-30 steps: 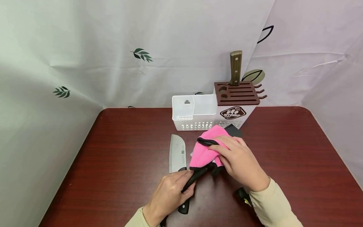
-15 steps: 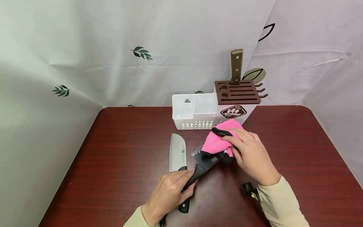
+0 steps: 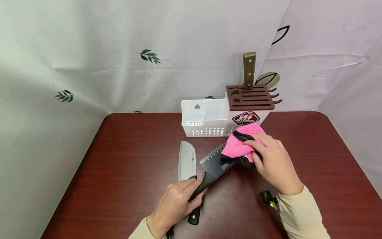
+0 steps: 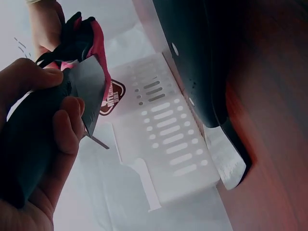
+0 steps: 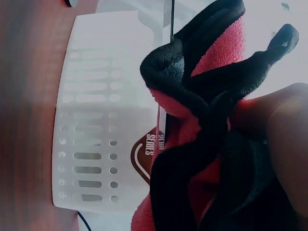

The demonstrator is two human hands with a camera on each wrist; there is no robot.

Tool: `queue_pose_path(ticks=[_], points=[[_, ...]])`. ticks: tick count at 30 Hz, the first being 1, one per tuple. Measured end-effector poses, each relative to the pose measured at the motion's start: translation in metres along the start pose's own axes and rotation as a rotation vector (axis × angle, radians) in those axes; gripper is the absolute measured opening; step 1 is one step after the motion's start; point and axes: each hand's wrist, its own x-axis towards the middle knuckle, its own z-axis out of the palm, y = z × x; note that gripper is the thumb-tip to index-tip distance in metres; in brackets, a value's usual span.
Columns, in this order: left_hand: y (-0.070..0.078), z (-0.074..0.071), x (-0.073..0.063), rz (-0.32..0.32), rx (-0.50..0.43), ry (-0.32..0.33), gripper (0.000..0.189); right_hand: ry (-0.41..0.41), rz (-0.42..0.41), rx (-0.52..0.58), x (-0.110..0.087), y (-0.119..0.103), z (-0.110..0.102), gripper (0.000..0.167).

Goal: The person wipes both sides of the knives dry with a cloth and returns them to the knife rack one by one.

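Observation:
My left hand [image 3: 177, 202] grips the black handle of a dark-bladed kitchen knife [image 3: 215, 163], whose blade points up and to the right. A pink cloth [image 3: 245, 141] with black edging is folded over the outer part of that blade, hiding its tip. Its folds are pinched in my right hand [image 3: 273, 159]; in the right wrist view the cloth [image 5: 224, 48] wraps both sides of the blade. Just left of the dark knife, a cleaver [image 3: 187, 161] with a silver blade lies on the table, its black handle partly behind my left hand.
A white knife holder [image 3: 206, 127] with a brown slotted top stands at the back of the table [image 3: 128, 166]. A wooden-handled knife [image 3: 249, 69] is upright in one slot. Beside my right sleeve lies a black object [image 3: 267, 198] with a yellow part, mostly hidden.
My right hand has slid the cloth outward along the blade, up and to the right, uncovering the part near the handle. My left hand stays nearly still on the knife handle.

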Motion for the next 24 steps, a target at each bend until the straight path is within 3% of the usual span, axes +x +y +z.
queue_pose_path(ticks=[11, 24], points=[[-0.002, -0.003, 0.0, -0.022, -0.004, 0.011, 0.029, -0.027, -0.057, -0.008, 0.001, -0.003, -0.001, 0.024], [-0.003, -0.003, -0.001, -0.042, 0.027, 0.018, 0.03, -0.088, -0.154, 0.028, -0.001, -0.014, -0.003, 0.025]])
